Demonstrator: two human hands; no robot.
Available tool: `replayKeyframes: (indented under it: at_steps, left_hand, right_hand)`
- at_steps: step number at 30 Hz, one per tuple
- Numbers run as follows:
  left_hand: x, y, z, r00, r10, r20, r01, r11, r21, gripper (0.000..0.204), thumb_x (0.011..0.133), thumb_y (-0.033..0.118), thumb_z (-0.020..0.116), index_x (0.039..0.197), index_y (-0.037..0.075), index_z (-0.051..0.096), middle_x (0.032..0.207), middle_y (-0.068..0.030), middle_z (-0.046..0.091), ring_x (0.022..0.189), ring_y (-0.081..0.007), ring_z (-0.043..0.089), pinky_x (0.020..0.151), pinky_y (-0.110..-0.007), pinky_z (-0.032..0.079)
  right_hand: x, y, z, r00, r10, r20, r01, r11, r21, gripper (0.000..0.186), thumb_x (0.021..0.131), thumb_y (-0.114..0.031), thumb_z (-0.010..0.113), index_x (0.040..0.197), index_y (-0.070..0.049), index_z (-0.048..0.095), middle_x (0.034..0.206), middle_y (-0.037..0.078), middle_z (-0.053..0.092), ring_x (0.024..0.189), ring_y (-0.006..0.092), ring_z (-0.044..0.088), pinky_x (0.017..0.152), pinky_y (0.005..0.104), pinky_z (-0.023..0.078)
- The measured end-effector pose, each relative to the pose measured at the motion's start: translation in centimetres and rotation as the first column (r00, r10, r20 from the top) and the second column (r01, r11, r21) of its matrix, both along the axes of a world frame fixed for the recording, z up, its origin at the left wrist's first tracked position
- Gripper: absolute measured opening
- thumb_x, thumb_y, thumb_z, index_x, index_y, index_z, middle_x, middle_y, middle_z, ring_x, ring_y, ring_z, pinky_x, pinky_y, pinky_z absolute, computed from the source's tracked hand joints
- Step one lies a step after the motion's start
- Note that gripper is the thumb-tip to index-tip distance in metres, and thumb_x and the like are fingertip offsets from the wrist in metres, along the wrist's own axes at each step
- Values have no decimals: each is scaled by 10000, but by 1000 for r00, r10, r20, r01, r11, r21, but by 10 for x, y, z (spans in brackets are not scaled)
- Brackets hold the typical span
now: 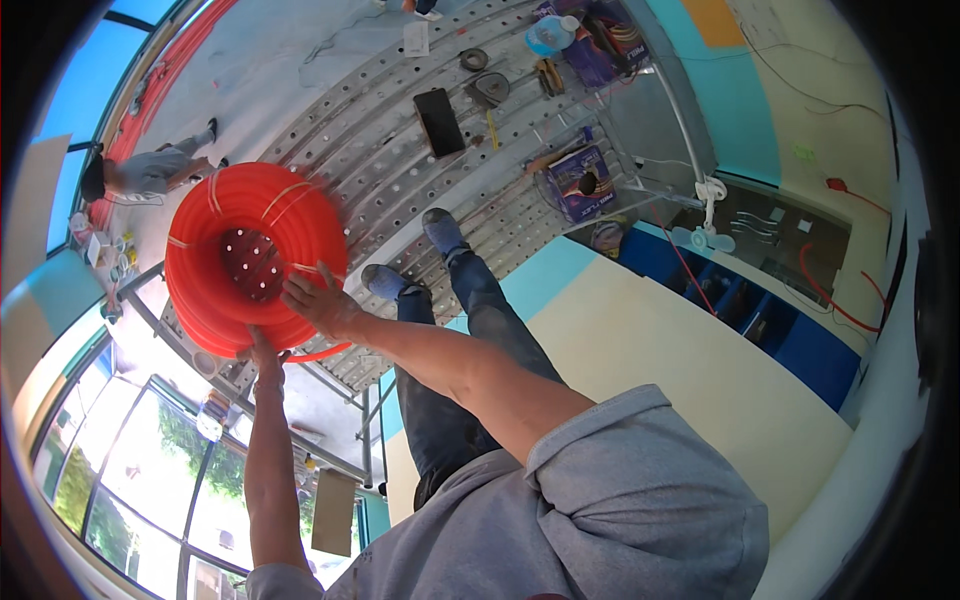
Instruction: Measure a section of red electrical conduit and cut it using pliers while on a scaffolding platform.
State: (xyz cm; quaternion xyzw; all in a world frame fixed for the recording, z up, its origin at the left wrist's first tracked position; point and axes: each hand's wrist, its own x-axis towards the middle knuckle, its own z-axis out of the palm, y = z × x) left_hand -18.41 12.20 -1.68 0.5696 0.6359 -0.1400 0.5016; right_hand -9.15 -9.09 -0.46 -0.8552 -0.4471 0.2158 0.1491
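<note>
One coil (pixel 200 270) of smooth, ridged-looking orange-red tubing, thick ring shape, sits in front of the person at the left, above a metal platform (pixel 370 190); cannot tell whether it rests on the planks or is held up. Four pale ties visible around its turns, one short loose end of tube showing beneath the right wrist. Right hand (pixel 325 305): mostly open, fingers spread and laid on the coil's near right side, one fingertip by a tie. Left hand (pixel 263 355): fingers up against the coil's lower rim; how far they close is hidden, so cannot tell if it grips. Platform: grey planks punched with many round holes, seen also through the coil's centre. On it: one flat black phone (pixel 440 122), rectangular; one dark tape roll (pixel 474 59), ring-shaped; one clear plastic bottle (pixel 550 35) with blue contents and a pale cap, near the far edge. Two purple printed boxes, one nearer (pixel 578 185), one by the bottle. Two blue-grey shoes (pixel 445 232) of the wearer, on the planks. Beyond the coil, one other person (pixel 155 172) in grey clothing on the floor below.
</note>
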Motion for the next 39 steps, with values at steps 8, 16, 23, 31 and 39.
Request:
replayKeyframes:
  at_steps: [8, 16, 23, 31, 39]
  left_hand:
    - [-1, -1, 5, 998, -60, 29, 61, 997, -49, 1017, 821, 879, 462, 1574, 283, 125, 1608, -77, 254, 1384, -371, 412, 920, -562, 509]
    - [-12, 1, 9, 968, -174, 182, 199, 972, -127, 1006, 850, 869, 426, 1616, 300, 108, 1650, -48, 212, 1417, -388, 374, 1012, -595, 435]
    - [10, -43, 44, 973, -92, 211, 96, 995, -9, 1102, 839, 615, 714, 1600, 143, 71, 1633, -188, 65, 1381, -428, 372, 1021, -579, 507]
    - [-1, -22, 6, 642, -593, -487, 653, 89, 752, 752, 962, 558, 565, 1437, -3, 407, 1441, -288, 437, 1366, -439, 422, 1044, -625, 398]
    - [92, -80, -37, 360, -914, -188, 852, 240, 465, 814, 949, 402, 601, 1523, -83, 287, 1510, -308, 414, 1373, -441, 444, 1164, -484, 351]
  right_hand:
    - [16, -7, -2, 974, 52, -221, -30, 994, 103, 937, 781, -268, 770, 1578, -144, 294, 1666, 58, 243, 1566, 225, 131, 1204, 694, 23]
    - [16, -30, 2, 958, 59, -281, -31, 994, 104, 812, 797, -183, 710, 1540, -180, 383, 1662, 35, 257, 1558, 224, 165, 1192, 700, 114]
    - [-6, -78, -32, 943, -106, -316, 203, 934, 294, 672, 833, -113, 611, 1487, -130, 456, 1576, 106, 380, 1489, 273, 327, 1175, 546, 310]
    - [-14, -193, -53, 606, -580, -545, 504, 810, -301, 436, 841, -132, 629, 1263, -31, 590, 1280, 210, 597, 1197, 379, 607, 967, 481, 528]
    - [-59, -326, -108, 469, -810, -352, 675, 585, -450, 334, 820, -123, 601, 1119, 18, 652, 1085, 243, 695, 1011, 398, 686, 881, 484, 555]
